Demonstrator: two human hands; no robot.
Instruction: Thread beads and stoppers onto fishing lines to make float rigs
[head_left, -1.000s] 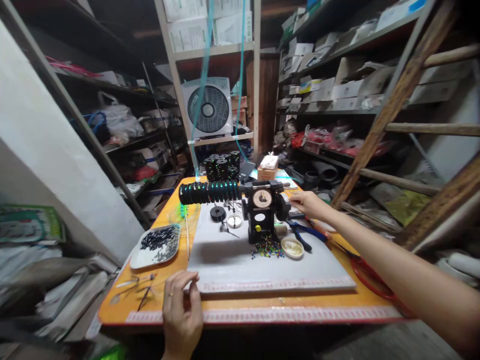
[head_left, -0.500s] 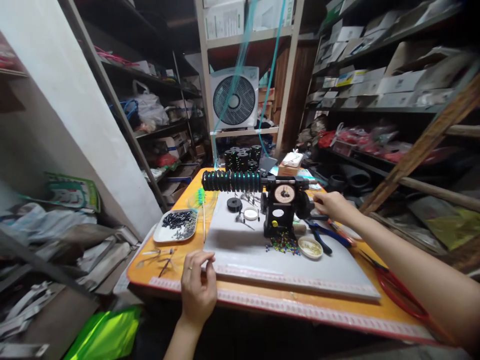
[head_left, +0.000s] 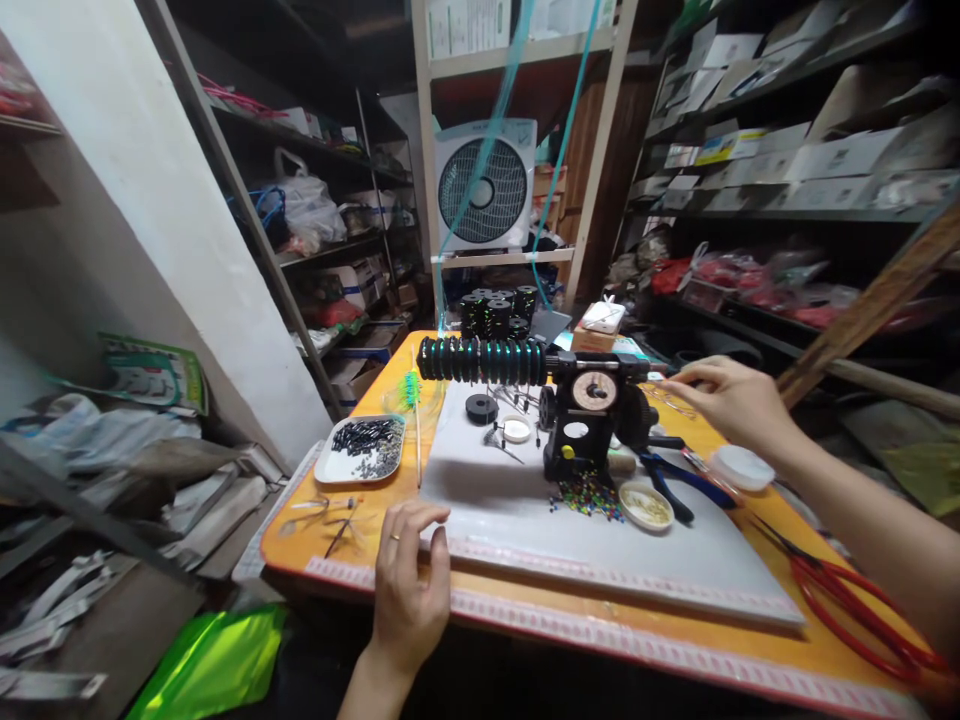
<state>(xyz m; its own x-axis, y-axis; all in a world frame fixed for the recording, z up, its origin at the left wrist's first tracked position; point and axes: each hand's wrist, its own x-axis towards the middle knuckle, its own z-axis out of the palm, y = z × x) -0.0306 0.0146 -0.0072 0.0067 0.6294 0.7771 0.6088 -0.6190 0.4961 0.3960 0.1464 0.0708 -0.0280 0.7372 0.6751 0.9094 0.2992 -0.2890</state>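
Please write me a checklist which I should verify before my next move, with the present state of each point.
1. Left hand away from the black ringed roll: ok, it is at the near edge of the white board.
2. Right hand grip: cannot tell; its fingertips are by the right end of the black machine.
3. Machine upright: ok.
4. Coloured beads contained: not ok, loose on the board beside the round dish.
5. Blue-and-black-handled pliers out of both hands: ok.
6. Red-handled scissors out of both hands: ok.
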